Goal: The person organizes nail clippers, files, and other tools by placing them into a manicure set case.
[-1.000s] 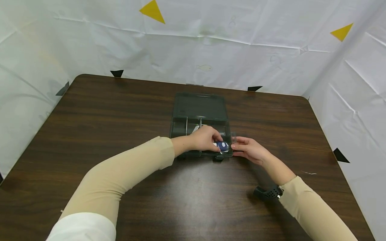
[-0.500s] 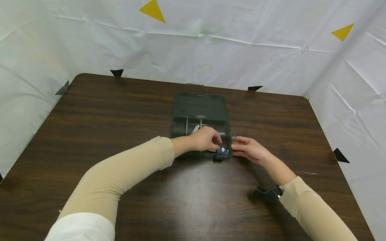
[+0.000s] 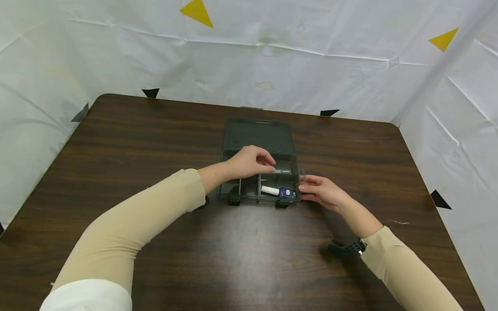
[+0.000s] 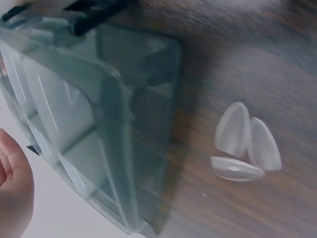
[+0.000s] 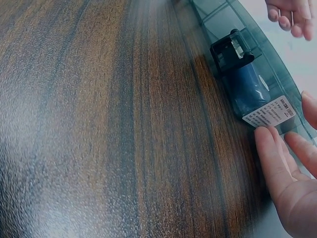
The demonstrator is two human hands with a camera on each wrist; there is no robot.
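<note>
Organizer box [image 3: 258, 168]: smoky translucent plastic, lid laid open toward the desk's far edge, sitting mid-desk slightly nearer that edge. Likely light, rigid, slick-walled and prone to sliding; best steadied at a side wall or by the front latches. Contents: white-and-blue tube [image 3: 277, 191] lying in the front right compartment. Right hand [image 3: 323, 193]: fingers straight, resting against the box's right wall. Left hand [image 3: 249, 160]: loosely curled above the rear compartments, holding nothing visible. Change: a second ago the left hand held the tube at the front compartment; now the tube lies released and the hand is raised rearward.
</note>
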